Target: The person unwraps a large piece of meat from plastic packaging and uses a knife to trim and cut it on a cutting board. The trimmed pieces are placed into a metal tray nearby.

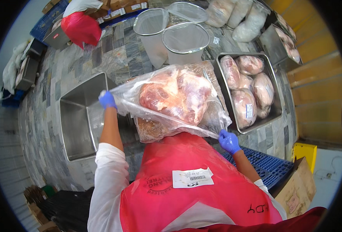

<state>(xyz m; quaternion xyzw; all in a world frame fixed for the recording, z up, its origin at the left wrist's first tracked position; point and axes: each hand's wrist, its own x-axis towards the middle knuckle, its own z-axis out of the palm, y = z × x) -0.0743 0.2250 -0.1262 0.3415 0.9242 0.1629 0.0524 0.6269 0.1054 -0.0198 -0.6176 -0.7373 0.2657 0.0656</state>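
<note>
A large raw cut of meat (174,94) lies in a clear plastic bag (128,100) on a plastic-wrapped board or box in front of me. My left hand (107,99), in a blue glove, pinches the bag's upper-left edge and holds it stretched out. My right hand (229,141), also gloved in blue, grips the bag's lower-right corner near my red apron (151,154). An empty steel tub (74,127) stands just left of the bag. To the right, a steel tub (277,118) holds several bagged pieces of meat (243,108).
Three bag-lined bins (185,48) stand beyond, with bagged white bundles (244,29) and more steel tubs (272,48) at back right. A co-worker in a red apron (80,29) bends at top left. A blue pallet (256,162) and cardboard (294,185) lie by my right side.
</note>
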